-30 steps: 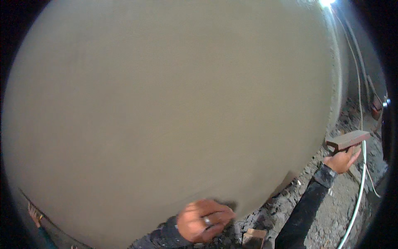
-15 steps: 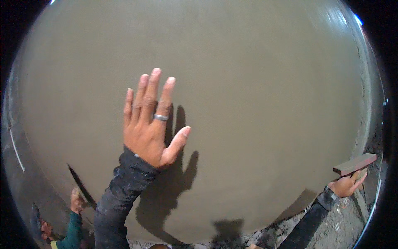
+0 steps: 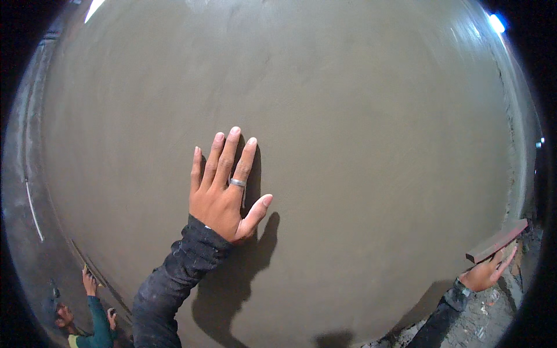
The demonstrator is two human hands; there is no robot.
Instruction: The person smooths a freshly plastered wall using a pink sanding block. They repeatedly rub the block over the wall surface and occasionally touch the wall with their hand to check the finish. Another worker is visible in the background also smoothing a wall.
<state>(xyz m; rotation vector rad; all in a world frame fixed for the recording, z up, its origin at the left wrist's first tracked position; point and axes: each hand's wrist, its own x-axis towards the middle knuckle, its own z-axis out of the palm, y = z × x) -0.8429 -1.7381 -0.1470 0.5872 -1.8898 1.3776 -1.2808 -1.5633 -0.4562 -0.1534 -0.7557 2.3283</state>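
Note:
A broad grey-brown wall of smooth, damp-looking plaster [image 3: 360, 162] fills most of the view. Against it, left of the middle, my left hand [image 3: 220, 191] lies with fingers stretched up and thumb out. A ring shows on the index finger, and the hand's shadow meets the fingertips, so it touches the plaster or nearly does. Low at the right edge, my right hand [image 3: 483, 274] supports a reddish rectangular plastering float [image 3: 498, 240], its face turned up toward the wall. Some of its fingers extend past the float's underside, and its grip on the handle is partly hidden.
At the lower left a co-worker in a green sleeve [image 3: 101, 322] raises a hand [image 3: 89, 281] by a long thin straightedge [image 3: 101, 272] along the wall. A pale strip [image 3: 33, 210] stands at far left. Rough rubble [image 3: 484, 313] lies below my right hand. A bright lamp [image 3: 496, 23] shines upper right.
My left hand has come lower and slightly right in view, its shadow closer to the fingers. The float has tilted a little. The co-worker's hand and straightedge have shifted left.

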